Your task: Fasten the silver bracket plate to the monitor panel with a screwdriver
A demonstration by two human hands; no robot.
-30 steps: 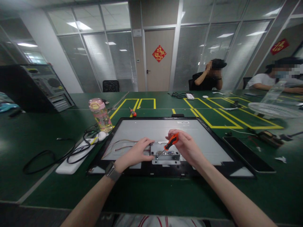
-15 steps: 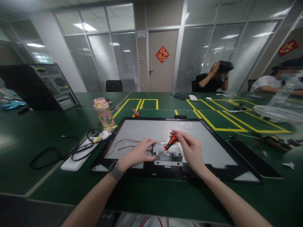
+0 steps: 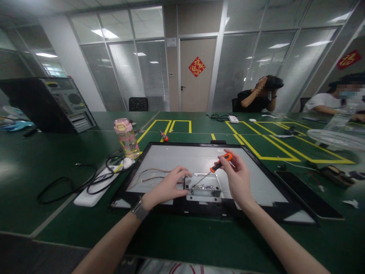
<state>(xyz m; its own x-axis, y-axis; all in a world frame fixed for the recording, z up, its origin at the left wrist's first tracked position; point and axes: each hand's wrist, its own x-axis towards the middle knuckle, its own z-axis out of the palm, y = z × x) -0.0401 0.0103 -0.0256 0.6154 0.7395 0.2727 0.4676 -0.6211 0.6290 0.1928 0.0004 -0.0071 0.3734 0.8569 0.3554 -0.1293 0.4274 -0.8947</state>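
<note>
A monitor panel (image 3: pixel 256 179) lies face down on the green table, black frame around a grey back. Near its front edge sits a small metal board cover (image 3: pixel 203 187). My left hand (image 3: pixel 168 187) rests on the panel with fingers curled against the cover's left edge. My right hand (image 3: pixel 238 179) pinches an orange-handled screwdriver (image 3: pixel 219 163) held slanted, its thin shaft running down-left with the tip over the metal cover. Thin coloured wires (image 3: pixel 148 176) lie on the panel to the left.
A pink-capped bottle (image 3: pixel 127 139), a white power strip (image 3: pixel 94 188) with black cables and a computer case (image 3: pixel 51 102) stand to the left. A second red screwdriver (image 3: pixel 163 136) lies beyond the panel. A dark slab (image 3: pixel 308 194) and a fan (image 3: pixel 333 137) are on the right. Two people sit at the far side.
My right hand has lifted and shifted right, drawing the screwdriver up so its handle sits higher and farther from the metal cover. My left hand has stayed by the cover.
</note>
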